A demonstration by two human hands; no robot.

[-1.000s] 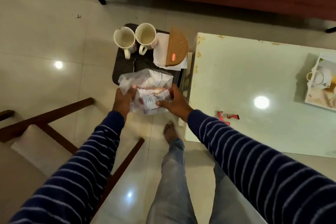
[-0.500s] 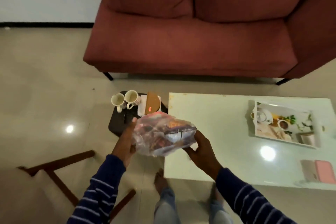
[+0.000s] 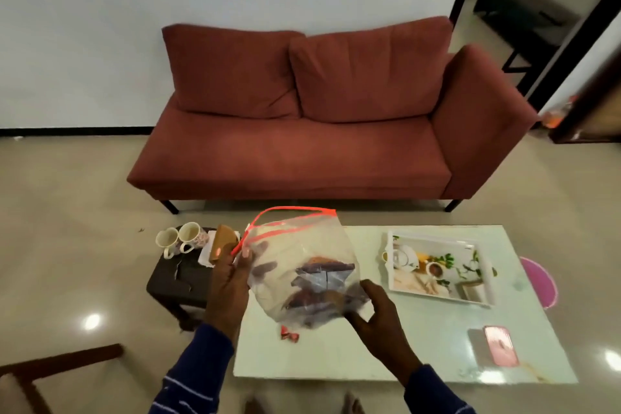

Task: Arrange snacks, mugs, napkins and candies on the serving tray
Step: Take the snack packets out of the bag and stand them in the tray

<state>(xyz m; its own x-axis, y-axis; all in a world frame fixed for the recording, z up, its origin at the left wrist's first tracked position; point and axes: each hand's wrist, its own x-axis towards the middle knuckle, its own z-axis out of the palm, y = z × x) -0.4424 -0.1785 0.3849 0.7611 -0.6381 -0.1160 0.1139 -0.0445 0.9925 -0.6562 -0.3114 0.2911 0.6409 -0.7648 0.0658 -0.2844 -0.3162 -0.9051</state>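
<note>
Zip bag of snacks [image 3: 302, 265] stands upright, red-zip mouth upward; left hand [image 3: 228, 282] pinches its edge, right hand [image 3: 376, 316] cups its bottom.

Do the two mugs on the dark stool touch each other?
Cannot tell. In the head view the left mug and the right mug overlap side by side on the dark stool, with no gap visible, yet contact is unclear.
</note>
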